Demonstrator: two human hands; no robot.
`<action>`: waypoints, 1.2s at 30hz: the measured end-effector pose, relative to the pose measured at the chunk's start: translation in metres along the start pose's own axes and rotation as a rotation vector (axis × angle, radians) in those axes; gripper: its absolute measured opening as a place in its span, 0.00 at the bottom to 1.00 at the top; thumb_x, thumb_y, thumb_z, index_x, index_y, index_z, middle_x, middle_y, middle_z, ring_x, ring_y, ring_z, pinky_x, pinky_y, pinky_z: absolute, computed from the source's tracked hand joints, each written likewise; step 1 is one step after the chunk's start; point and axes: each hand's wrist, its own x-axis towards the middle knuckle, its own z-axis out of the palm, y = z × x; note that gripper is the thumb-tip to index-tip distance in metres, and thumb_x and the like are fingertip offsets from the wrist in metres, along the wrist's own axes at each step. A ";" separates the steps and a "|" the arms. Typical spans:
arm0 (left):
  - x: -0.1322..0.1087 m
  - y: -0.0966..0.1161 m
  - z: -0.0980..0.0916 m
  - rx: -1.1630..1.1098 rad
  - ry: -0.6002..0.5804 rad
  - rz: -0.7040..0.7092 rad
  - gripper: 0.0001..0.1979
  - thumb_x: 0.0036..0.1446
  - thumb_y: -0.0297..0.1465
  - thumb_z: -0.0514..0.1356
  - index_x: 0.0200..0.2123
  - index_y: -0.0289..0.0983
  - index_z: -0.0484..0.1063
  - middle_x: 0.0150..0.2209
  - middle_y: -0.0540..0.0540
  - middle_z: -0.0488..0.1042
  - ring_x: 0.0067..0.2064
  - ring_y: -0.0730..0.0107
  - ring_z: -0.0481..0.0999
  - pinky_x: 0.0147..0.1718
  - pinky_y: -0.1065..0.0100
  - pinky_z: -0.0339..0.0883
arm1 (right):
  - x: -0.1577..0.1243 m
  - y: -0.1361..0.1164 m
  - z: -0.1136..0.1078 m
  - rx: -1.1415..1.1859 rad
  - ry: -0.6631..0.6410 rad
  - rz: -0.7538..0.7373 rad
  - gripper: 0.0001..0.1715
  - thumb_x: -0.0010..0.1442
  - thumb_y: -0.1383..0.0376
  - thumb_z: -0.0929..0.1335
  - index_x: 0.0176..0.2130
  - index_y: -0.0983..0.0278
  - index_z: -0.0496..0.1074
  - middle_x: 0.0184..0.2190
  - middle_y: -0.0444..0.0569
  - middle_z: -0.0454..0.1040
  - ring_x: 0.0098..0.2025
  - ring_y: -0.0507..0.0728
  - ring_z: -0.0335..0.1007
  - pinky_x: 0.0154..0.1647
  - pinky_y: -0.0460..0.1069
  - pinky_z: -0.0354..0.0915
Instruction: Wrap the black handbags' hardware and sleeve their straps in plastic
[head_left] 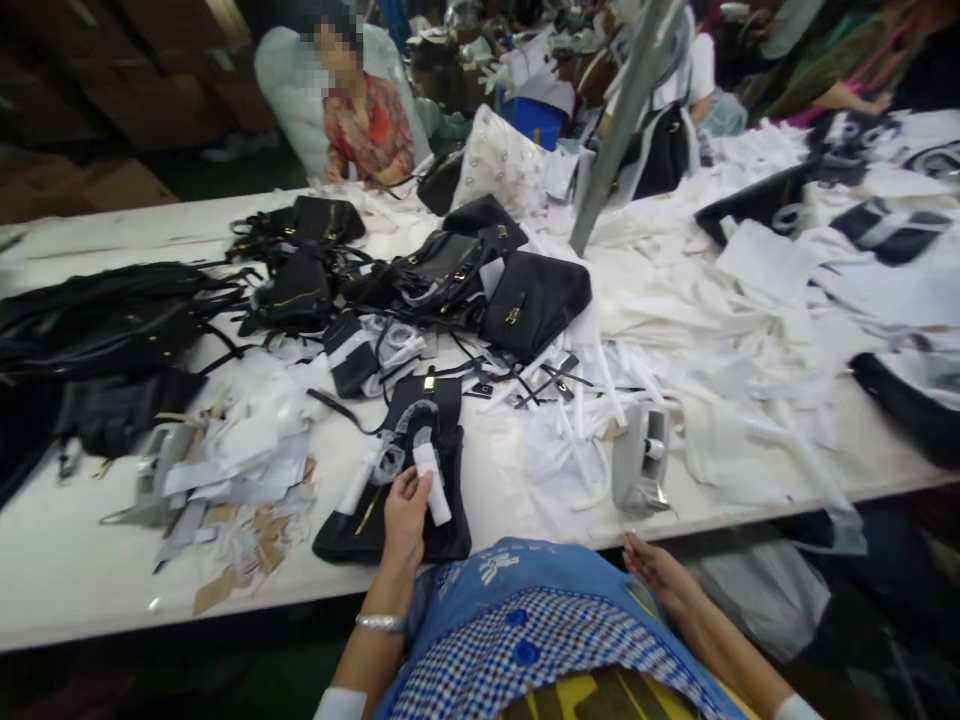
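Observation:
A black backpack [341, 540] lies flat at the table's front edge, with a gold zip and its flap folded away from me. White paper [431, 485] and clear film [390, 455] wrap parts of its straps. My left hand [405, 515] rests over the bag, its fingers closed on the edge of the white paper. Just off the table edge, my right hand [660, 572] has its fingertips pinched together. Whatever they may hold is too small to make out. Close beyond that hand stands a grey tape dispenser [631, 460].
Several black bags [536, 305] are heaped farther back, with more bags [97, 330] at left. Paper scraps [255, 480] surround a second tape dispenser [154, 470]. White sheets [675, 300] cover the right side. A metal pole [619, 130] rises mid-table; a person [371, 125] sits opposite.

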 end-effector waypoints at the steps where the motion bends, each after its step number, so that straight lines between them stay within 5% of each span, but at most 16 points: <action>1: -0.001 0.000 0.000 -0.013 0.002 0.009 0.20 0.47 0.31 0.68 0.44 0.33 0.70 0.37 0.41 0.78 0.34 0.71 0.77 0.32 0.74 0.70 | -0.004 -0.003 0.014 -0.081 -0.073 0.049 0.11 0.42 0.66 0.76 0.23 0.62 0.70 0.19 0.47 0.73 0.20 0.55 0.71 0.22 0.47 0.71; 3: -0.002 0.000 0.001 -0.036 -0.002 0.034 0.21 0.47 0.33 0.68 0.44 0.33 0.69 0.38 0.40 0.78 0.37 0.69 0.77 0.35 0.72 0.70 | -0.018 -0.018 0.057 -0.267 -0.243 0.083 0.13 0.41 0.61 0.77 0.26 0.63 0.73 0.23 0.49 0.75 0.25 0.55 0.73 0.25 0.46 0.70; 6: -0.005 0.001 0.003 -0.042 -0.008 0.066 0.22 0.46 0.35 0.68 0.43 0.33 0.69 0.39 0.39 0.78 0.39 0.67 0.78 0.37 0.70 0.71 | -0.049 -0.052 0.146 -0.468 -0.603 -0.238 0.19 0.51 0.52 0.72 0.35 0.66 0.75 0.32 0.51 0.77 0.34 0.54 0.73 0.35 0.46 0.68; 9: -0.006 0.002 0.005 -0.038 -0.017 0.085 0.23 0.46 0.35 0.68 0.43 0.33 0.69 0.40 0.38 0.78 0.38 0.66 0.78 0.37 0.69 0.71 | -0.072 -0.072 0.232 -0.637 -0.921 -0.438 0.21 0.55 0.50 0.68 0.33 0.66 0.75 0.28 0.49 0.76 0.30 0.53 0.71 0.34 0.46 0.66; 13: -0.005 -0.001 0.006 -0.032 -0.009 0.138 0.23 0.46 0.36 0.68 0.43 0.32 0.68 0.40 0.37 0.77 0.37 0.66 0.78 0.34 0.70 0.70 | -0.073 -0.064 0.299 -0.810 -1.049 -0.544 0.17 0.53 0.54 0.69 0.29 0.66 0.74 0.22 0.45 0.74 0.25 0.52 0.69 0.29 0.45 0.64; 17: -0.003 -0.004 0.006 0.021 0.017 0.172 0.22 0.46 0.34 0.68 0.44 0.33 0.69 0.42 0.37 0.77 0.33 0.71 0.76 0.31 0.74 0.68 | -0.057 -0.051 0.317 -0.967 -0.987 -0.555 0.14 0.52 0.57 0.69 0.25 0.66 0.74 0.18 0.45 0.73 0.22 0.51 0.69 0.24 0.43 0.62; 26: -0.006 -0.009 0.004 0.127 0.014 0.245 0.21 0.45 0.33 0.66 0.43 0.33 0.70 0.41 0.39 0.77 0.18 0.86 0.58 0.17 0.78 0.53 | -0.049 -0.061 0.321 -1.237 -0.991 -0.528 0.21 0.52 0.51 0.69 0.22 0.65 0.75 0.15 0.46 0.73 0.17 0.50 0.67 0.16 0.42 0.59; 36: -0.012 0.000 0.005 0.060 -0.012 0.190 0.23 0.45 0.35 0.68 0.43 0.32 0.70 0.39 0.39 0.78 0.22 0.80 0.68 0.22 0.77 0.60 | -0.048 -0.062 0.317 -1.186 -0.907 -0.361 0.26 0.42 0.48 0.75 0.15 0.65 0.67 0.12 0.44 0.70 0.13 0.50 0.65 0.13 0.42 0.59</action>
